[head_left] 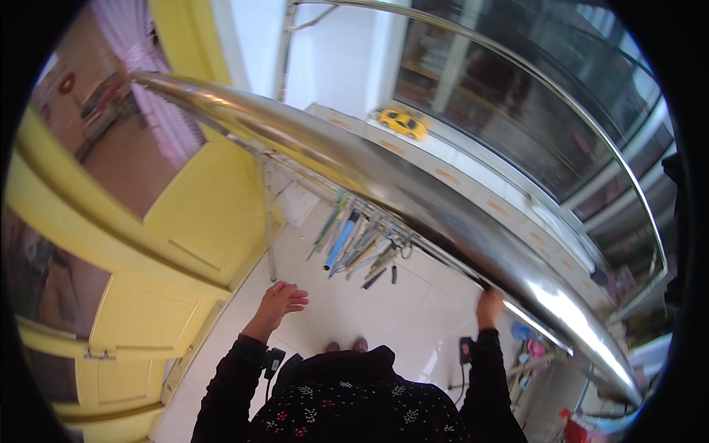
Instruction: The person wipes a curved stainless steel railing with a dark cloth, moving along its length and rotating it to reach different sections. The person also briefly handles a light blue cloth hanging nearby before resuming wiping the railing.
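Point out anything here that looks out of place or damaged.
The yellow toy car on the white window ledge, beyond the long shiny metal surface, looks slightly out of place: a bright plaything beside plain metalwork. I can make out no damage.

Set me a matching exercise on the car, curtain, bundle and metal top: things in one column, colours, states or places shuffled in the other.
Column A
1. Car
2. Curtain
3. Bundle
4. Metal top

Column B
a. Hanging beneath the metal top
b. Long, shiny and silver
c. Yellow, on the sill
d. Pale pink, gathered partway down

Right pairs: 1-c, 2-d, 3-a, 4-b
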Demonstrator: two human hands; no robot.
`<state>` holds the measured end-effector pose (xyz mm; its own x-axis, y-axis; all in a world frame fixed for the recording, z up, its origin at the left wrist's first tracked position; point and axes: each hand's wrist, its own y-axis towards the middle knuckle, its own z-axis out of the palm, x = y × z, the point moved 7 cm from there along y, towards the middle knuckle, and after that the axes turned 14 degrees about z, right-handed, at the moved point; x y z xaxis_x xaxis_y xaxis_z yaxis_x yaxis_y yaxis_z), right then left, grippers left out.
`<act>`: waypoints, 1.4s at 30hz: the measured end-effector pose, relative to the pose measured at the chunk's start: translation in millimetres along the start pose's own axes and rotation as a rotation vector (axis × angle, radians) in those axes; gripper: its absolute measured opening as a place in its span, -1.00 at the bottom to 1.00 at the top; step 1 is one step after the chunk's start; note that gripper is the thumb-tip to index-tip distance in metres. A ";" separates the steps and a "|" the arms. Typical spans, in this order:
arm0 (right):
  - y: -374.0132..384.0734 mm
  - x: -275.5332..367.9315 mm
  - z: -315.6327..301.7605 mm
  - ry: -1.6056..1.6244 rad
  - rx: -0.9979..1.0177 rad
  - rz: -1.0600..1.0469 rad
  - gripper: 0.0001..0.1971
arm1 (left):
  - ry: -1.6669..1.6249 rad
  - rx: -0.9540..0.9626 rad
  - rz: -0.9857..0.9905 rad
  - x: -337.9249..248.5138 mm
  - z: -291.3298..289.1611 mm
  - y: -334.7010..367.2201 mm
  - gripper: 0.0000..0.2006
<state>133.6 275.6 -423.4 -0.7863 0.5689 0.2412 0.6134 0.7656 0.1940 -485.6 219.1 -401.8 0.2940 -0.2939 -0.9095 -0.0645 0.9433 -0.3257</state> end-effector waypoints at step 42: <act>-96.4 583.5 70.5 0.399 0.227 -0.493 -0.52 | 0.743 0.126 1.408 -601.6 -97.7 104.9 -0.68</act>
<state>-389.6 554.9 -368.3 -0.8559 0.0153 0.5169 0.1247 0.9762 0.1775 -762.4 479.8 86.0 -0.4409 0.8117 -0.3832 0.2158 0.5103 0.8325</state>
